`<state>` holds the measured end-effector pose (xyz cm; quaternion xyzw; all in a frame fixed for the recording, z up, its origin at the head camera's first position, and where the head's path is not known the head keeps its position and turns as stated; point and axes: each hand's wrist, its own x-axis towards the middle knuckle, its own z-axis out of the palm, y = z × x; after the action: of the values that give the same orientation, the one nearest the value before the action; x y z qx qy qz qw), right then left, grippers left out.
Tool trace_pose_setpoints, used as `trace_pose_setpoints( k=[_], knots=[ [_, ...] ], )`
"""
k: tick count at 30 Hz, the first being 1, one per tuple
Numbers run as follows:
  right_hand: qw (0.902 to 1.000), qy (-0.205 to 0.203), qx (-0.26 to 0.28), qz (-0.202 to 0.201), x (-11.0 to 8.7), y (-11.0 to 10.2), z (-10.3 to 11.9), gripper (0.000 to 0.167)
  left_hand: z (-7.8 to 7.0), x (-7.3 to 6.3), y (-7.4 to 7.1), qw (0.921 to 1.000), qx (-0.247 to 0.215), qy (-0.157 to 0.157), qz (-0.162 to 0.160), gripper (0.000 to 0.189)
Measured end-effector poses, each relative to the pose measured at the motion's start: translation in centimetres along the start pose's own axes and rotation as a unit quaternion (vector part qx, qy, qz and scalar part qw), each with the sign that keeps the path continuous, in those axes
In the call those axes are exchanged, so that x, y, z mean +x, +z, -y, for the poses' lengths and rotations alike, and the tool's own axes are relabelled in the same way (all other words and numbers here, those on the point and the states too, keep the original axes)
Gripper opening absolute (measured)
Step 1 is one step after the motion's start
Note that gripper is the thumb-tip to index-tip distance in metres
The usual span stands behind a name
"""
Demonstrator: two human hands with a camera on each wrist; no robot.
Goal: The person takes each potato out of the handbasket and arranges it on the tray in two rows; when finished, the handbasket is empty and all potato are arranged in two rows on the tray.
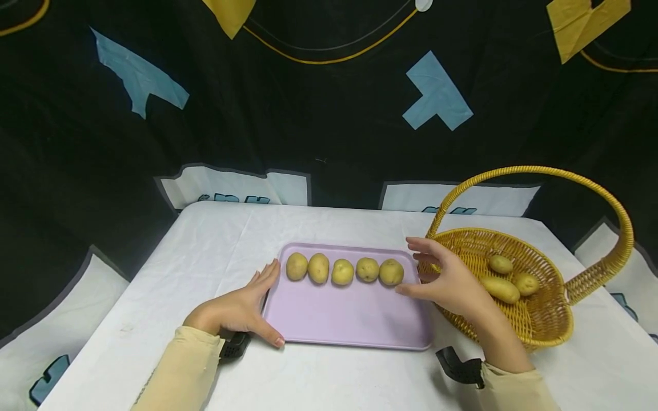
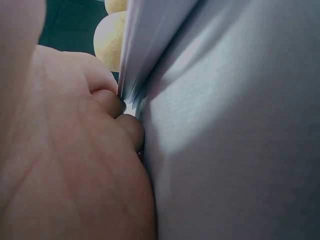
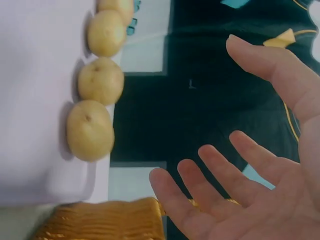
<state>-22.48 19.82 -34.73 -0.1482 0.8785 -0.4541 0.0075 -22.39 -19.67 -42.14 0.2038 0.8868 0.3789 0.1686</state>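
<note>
Several round yellow potatoes [image 1: 342,272] stand in a row along the back half of a lilac tray [image 1: 329,317]. My left hand [image 1: 244,302] rests against the tray's left edge, fingers extended along the side and thumb by the near left corner. In the left wrist view, its fingertips touch the tray rim [image 2: 155,35]. Over the tray's right end hovers my right hand [image 1: 449,279], holding nothing, with thumb and fingers spread apart. The right wrist view shows its relaxed fingers away from the nearest potato [image 3: 90,131].
To the right stands a yellow wicker basket [image 1: 552,325] with a tall arched handle [image 1: 529,169]. Inside it lie potatoes [image 1: 500,289], three of them visible. A white cloth [image 1: 216,240] covers the table, and a black patterned curtain [image 1: 329,125] hangs behind.
</note>
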Motion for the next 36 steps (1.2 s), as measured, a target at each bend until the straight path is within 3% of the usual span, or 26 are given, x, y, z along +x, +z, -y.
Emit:
trace_pose_setpoints(
  k=[13,26,36],
  knots=[
    [1.0000,0.003,0.003,-0.007,-1.1,-3.0,-0.6,0.086,0.1,0.1,0.1,1.0000,0.003,0.000,0.003,0.153],
    [0.9996,0.000,-0.028,-0.002,-1.8,-5.6,-1.2,0.082,0.1,0.3,0.0,1.0000,0.002,0.000,0.003,0.153],
    [0.9916,-0.005,-0.101,0.080,-2.1,-9.3,-3.5,0.072,0.2,0.2,0.1,1.0000,0.007,0.000,0.001,0.154]
  ],
)
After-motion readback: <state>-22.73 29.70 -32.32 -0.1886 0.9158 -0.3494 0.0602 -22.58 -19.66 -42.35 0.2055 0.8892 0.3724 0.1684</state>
